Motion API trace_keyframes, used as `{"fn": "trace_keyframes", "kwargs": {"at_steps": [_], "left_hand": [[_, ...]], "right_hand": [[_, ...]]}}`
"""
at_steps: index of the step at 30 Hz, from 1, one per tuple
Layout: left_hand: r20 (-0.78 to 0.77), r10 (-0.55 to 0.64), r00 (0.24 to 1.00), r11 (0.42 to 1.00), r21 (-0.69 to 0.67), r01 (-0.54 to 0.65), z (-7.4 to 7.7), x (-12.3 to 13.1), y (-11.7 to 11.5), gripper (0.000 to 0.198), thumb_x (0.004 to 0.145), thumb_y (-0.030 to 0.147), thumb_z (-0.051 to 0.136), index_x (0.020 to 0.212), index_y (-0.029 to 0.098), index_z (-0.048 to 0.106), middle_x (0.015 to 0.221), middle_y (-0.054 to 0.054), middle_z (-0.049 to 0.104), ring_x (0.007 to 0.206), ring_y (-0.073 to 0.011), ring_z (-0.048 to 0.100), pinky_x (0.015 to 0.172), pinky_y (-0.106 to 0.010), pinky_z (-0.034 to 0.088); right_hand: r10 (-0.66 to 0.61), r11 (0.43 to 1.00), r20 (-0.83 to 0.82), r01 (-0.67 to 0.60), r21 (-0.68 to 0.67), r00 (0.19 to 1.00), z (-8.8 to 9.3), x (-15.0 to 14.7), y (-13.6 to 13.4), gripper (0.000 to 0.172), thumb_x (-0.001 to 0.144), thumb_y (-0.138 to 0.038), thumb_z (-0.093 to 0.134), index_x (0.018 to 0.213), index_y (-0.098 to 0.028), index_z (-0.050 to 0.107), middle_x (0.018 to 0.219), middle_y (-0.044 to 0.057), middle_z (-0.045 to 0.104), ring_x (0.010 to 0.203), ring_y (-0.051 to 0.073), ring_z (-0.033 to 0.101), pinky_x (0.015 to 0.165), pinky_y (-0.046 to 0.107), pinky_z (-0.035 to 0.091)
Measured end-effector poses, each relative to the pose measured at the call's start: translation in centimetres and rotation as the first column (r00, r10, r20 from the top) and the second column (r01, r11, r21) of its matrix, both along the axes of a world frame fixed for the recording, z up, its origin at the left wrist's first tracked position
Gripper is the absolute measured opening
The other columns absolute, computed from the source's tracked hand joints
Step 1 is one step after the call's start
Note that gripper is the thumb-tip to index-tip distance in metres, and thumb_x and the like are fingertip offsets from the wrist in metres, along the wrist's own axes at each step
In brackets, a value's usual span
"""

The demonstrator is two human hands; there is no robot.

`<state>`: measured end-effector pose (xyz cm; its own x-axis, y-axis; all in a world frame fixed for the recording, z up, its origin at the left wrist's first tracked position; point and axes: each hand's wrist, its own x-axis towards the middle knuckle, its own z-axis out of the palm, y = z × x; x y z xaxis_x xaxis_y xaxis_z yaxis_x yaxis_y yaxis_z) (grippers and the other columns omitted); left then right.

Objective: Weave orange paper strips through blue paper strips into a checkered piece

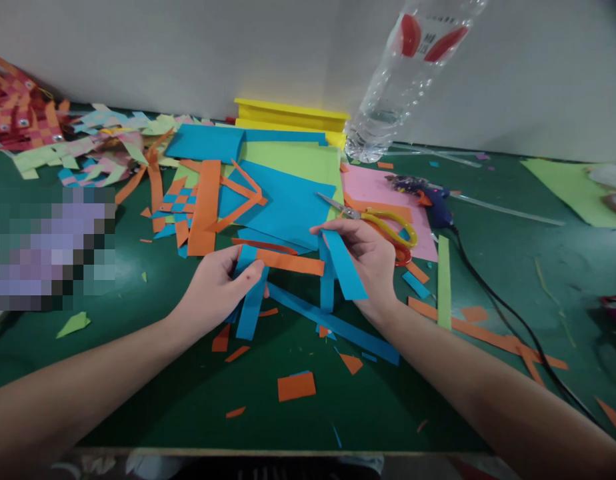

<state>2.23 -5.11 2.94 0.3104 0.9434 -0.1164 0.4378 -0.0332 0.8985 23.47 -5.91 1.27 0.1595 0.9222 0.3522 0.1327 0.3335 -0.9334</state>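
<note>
Folded blue strips flank an orange strip

Near the wall, your bench holds a clear bottle with a red-marked label; a glue gun trails its black cord at your right, and red woven crafts lie far left.

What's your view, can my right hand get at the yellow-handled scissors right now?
Probably yes: the yellow-handled scissors lie just beyond your right hand, with nothing visibly lying on them, though that hand would likely have to release the blue paper strip first.
</note>
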Motion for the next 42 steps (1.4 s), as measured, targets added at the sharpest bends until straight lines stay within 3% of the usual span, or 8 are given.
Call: {"fn": "trace_keyframes", "kwargs": {"at_steps": [15,28,37,42], "left_hand": [[0.035,-0.001,0.999,1.000,0.022,0.001,-0.01,0.11,-0.05,0.026,0.086,0.033,0.053,0.065,0.019,0.055,0.057,0.001,0.068,0.048,-0.0125,0.060,0.045,-0.019,0.047],[0.039,0.032,0.999,0.999,-0.030,-0.031,0.34,0.13,-0.25,0.024,0.085,0.032,0.052,0.065,0.019,0.054,0.055,0.002,0.067,0.043,-0.0105,0.057,0.040,-0.017,0.043],[0.065,0.046,0.997,0.998,-0.053,-0.043,0.50,0.17,-0.32,0.026,0.085,0.035,0.053,0.065,0.019,0.055,0.050,0.003,0.062,0.036,-0.0088,0.048,0.034,-0.017,0.035],[0.101,0.070,0.992,0.996,-0.061,-0.064,0.15,0.14,-0.26,0.025,0.085,0.035,0.054,0.065,0.019,0.056,0.053,0.001,0.064,0.041,-0.0123,0.055,0.039,-0.020,0.043]], "right_hand": [[0.043,0.998,-0.048,-0.045,-0.036,0.998,-0.15,-0.08,0.01,0.008,0.084,-0.023,0.067,0.091,-0.023,0.070,0.088,0.001,0.076,0.085,0.016,0.071,0.075,0.030,0.060],[-0.057,0.998,-0.022,0.057,0.008,0.998,-0.94,0.57,0.67,0.009,0.084,-0.019,0.065,0.090,-0.024,0.069,0.085,-0.002,0.075,0.085,0.016,0.071,0.080,0.034,0.058],[0.006,0.996,-0.010,-0.007,-0.087,1.000,-0.77,0.48,0.61,0.007,0.083,-0.022,0.066,0.089,-0.024,0.069,0.086,-0.001,0.075,0.086,0.016,0.071,0.082,0.033,0.058],[0.054,0.987,-0.002,-0.054,-0.149,0.999,-0.30,0.34,0.41,0.008,0.081,-0.024,0.068,0.089,-0.022,0.068,0.086,0.001,0.076,0.086,0.018,0.071,0.082,0.036,0.058]]}}
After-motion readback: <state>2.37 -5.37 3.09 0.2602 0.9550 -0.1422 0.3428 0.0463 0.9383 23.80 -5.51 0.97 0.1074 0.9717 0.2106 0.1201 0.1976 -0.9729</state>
